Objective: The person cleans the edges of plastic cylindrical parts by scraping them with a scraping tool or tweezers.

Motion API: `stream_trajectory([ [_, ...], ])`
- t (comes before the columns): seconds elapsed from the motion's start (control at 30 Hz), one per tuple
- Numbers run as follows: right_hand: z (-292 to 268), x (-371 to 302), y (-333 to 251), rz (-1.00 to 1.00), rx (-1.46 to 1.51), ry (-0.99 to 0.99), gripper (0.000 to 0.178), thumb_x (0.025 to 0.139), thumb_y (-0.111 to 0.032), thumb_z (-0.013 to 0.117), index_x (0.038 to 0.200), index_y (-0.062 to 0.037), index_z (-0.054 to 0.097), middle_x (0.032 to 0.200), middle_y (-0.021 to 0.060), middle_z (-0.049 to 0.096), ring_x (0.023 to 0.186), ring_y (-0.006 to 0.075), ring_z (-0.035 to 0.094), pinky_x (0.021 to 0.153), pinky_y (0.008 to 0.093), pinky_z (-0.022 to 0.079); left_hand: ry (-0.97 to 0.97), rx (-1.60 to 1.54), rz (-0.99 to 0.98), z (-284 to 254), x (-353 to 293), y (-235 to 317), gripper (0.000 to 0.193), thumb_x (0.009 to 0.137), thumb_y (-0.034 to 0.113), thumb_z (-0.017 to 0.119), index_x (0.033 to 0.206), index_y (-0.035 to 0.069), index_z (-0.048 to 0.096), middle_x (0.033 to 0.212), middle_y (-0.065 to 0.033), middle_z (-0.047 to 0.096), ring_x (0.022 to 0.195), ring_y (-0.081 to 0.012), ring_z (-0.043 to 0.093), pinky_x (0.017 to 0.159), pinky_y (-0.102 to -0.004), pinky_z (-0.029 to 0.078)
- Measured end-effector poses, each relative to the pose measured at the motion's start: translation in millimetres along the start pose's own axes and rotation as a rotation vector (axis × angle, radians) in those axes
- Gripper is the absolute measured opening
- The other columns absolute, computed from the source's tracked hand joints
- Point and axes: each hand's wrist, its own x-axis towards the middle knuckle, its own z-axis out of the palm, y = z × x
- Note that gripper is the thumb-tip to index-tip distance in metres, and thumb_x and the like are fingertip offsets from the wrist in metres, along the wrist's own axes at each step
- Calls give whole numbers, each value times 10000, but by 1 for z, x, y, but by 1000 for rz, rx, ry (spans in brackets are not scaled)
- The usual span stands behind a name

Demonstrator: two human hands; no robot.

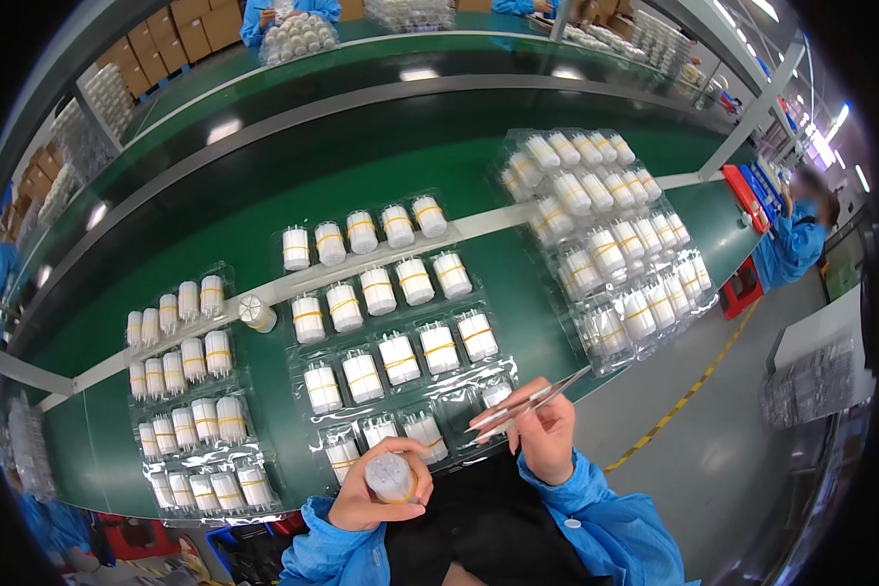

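Observation:
My left hand (350,506) is closed around a white cylinder (389,479) with a thin yellow band; its round end faces up. In my right hand (549,438) is a pair of metal tweezers (506,418), tips pointing left toward the cylinder but apart from it. Just beyond both hands lies a clear plastic tray (456,408) with rows of similar banded white cylinders (398,357). Bare tray shows beside the tweezer tips. One cylinder (498,393) in the near right corner is partly hidden behind the tweezers and my right hand.
More filled trays stand left (190,439) and stacked right (645,293) on the green table (498,264). A single cylinder (257,313) sits between the left and middle trays. A metal rail (498,217) crosses the table. A person in blue (796,239) is at the right.

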Motion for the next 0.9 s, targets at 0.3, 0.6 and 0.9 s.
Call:
stream_trajectory([
  [0.3,24,1,-8,86,-152,-181,279,911,-200,541,937,72,488,777,258,630,735,321,674,442,232,472,80,664,145,7,-14,10,282,652,86,816,821,24,599,775,-40,595,712,-125,577,652,-249,450],
  [0.6,57,7,-23,12,-95,-456,217,852,-62,598,981,98,529,921,247,648,806,229,662,649,273,522,211,891,233,10,-14,12,266,623,126,805,758,48,588,699,-85,600,623,-198,610,568,-273,462],
  [0.9,51,-1,13,-168,-37,-621,463,716,-60,761,1095,89,542,879,228,661,663,254,667,558,225,510,177,1017,273,4,-16,6,312,606,195,809,742,28,582,634,-74,619,522,-172,613,494,-233,446],
])
